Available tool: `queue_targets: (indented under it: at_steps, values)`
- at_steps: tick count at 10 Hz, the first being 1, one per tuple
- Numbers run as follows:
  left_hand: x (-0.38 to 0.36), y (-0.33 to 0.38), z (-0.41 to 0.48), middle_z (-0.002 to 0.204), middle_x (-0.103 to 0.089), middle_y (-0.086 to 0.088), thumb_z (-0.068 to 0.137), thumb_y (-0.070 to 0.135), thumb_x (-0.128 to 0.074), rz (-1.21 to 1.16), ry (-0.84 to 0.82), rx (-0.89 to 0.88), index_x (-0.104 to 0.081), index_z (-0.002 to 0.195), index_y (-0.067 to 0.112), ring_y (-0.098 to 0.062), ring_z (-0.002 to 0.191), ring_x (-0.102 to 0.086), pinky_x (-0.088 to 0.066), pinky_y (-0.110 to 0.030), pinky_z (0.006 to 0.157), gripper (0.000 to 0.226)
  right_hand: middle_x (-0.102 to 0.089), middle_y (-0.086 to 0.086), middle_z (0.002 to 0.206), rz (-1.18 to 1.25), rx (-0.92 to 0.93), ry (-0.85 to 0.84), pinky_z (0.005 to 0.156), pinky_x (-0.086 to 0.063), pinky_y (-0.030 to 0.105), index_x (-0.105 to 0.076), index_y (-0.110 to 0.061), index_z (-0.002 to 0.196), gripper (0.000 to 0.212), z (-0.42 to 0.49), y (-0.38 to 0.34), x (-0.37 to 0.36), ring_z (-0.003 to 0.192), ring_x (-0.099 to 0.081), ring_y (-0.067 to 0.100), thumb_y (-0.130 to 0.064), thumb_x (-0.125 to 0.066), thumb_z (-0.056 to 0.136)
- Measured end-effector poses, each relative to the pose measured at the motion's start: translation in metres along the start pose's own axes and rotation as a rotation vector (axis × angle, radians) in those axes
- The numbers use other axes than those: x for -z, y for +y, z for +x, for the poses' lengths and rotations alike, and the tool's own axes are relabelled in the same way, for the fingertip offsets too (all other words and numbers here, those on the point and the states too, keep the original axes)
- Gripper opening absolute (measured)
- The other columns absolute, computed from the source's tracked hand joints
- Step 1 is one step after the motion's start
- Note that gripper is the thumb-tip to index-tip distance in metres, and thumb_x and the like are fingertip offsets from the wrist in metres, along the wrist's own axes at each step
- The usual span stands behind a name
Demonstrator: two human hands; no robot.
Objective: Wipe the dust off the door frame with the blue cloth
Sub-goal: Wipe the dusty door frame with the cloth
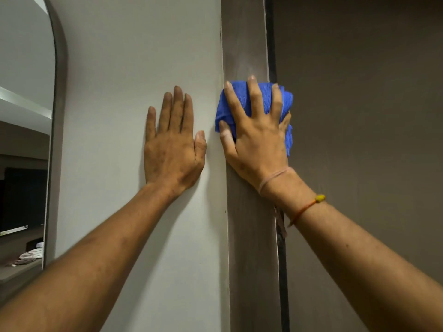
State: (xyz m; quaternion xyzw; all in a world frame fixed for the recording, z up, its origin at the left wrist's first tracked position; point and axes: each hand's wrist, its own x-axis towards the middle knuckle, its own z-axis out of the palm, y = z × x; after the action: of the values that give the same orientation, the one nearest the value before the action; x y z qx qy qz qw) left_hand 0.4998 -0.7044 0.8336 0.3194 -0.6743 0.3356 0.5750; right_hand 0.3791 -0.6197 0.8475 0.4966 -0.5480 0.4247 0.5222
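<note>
Right of centre in the frame, right hand (256,137) spread wide over the blue cloth (242,101), pinning it flat against the grey door frame (247,44). Left hand (172,144) – open, grasping nothing – pressed palm-flat on the pale wall (134,56) just beside.

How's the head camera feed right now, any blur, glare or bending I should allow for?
Head view: dim, even light, no glare; soft shadows under the left hand on the wall; right hand and blue cloth fairly sharp; the door frame bows from the wide lens.
</note>
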Motion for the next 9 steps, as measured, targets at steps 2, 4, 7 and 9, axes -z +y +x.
queue_targets:
  at_steps: [2,4,7,9]
  values:
    - [0.000,-0.001,-0.001,0.160,0.004,-0.009,0.093,0.039,-0.019,0.005,0.005,-0.001,0.004,0.148,0.013,-0.020,0.147,0.006,0.001,-0.044,0.121,0.065,-0.010,0.009,0.159,0.027,-0.054,0.027,0.104,-0.011,0.075,-0.016,-0.031,0.146,0.061,0.009,-0.005,-0.002,0.142,-0.001,0.044,-0.043,-0.040,0.092]
    - [0.001,0.000,-0.002,0.160,0.004,-0.008,0.092,0.039,-0.017,0.002,0.000,0.012,0.003,0.148,0.013,-0.020,0.147,0.005,0.001,-0.043,0.121,0.066,-0.021,0.013,0.156,0.002,-0.014,-0.015,0.099,-0.021,0.077,-0.023,-0.029,0.145,0.062,-0.068,-0.009,-0.001,0.140,-0.012,0.048,-0.042,-0.043,0.089]
    - [0.000,0.002,-0.008,0.160,0.002,-0.008,0.093,0.037,-0.019,-0.015,-0.009,0.033,0.001,0.149,0.014,-0.020,0.147,0.005,0.000,-0.042,0.121,0.064,-0.006,0.009,0.159,-0.003,-0.067,-0.038,0.103,-0.011,0.076,-0.009,-0.033,0.147,0.063,0.048,-0.008,0.007,0.142,0.003,0.046,-0.048,-0.037,0.093]
    - [0.002,0.008,-0.046,0.160,0.006,-0.007,0.094,0.034,-0.020,-0.080,-0.062,0.041,0.005,0.148,0.013,-0.019,0.146,0.009,0.002,-0.037,0.120,0.063,-0.006,0.011,0.159,-0.009,-0.009,-0.094,0.102,-0.016,0.076,-0.007,-0.031,0.148,0.075,-0.048,-0.004,0.003,0.141,0.003,0.045,-0.054,-0.044,0.087]
